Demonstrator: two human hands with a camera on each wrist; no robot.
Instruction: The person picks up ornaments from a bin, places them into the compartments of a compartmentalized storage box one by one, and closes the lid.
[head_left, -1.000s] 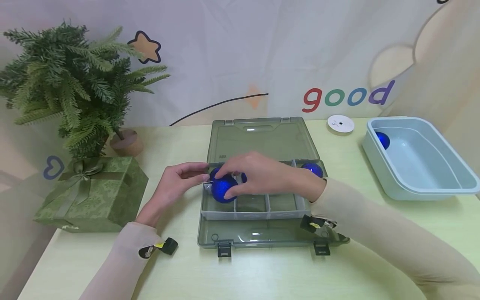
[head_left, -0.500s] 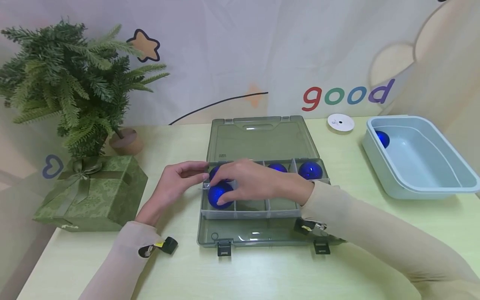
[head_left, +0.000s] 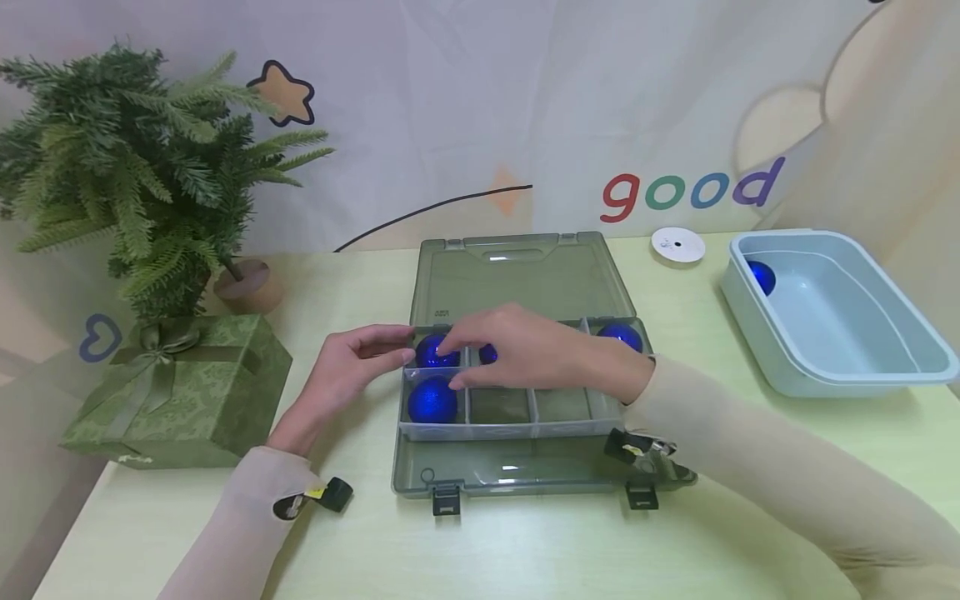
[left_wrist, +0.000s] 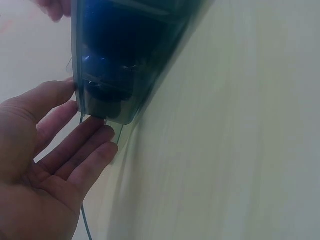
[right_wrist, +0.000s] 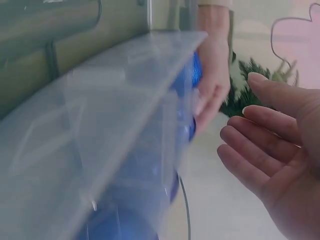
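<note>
A glittery blue ball ornament (head_left: 432, 402) sits in the front left compartment of a green clear-plastic divider box (head_left: 517, 483). Behind it, another blue ball (head_left: 435, 353) occupies the back left compartment. My right hand (head_left: 517, 350) hovers over the box with nothing in its grasp, thumb and fingers spread apart in the right wrist view. Under it, a partly hidden blue ball (head_left: 487, 354) shows; at the back right lies one more blue ball (head_left: 621, 335). My left hand (head_left: 352, 362) rests its relaxed fingertips against the box's left end.
A light blue tub (head_left: 832, 379) with one blue ball (head_left: 763, 277) stands at the right. Behind the box lies a white ribbon spool (head_left: 677, 246). On the left are a green gift box (head_left: 180, 392) and a small artificial fir tree (head_left: 150, 167). The box lid (head_left: 517, 275) is raised at the back.
My right hand has let go of the blue ball, which now lies in the front left compartment, and has moved slightly up and right. The left hand stays at the box's left end.
</note>
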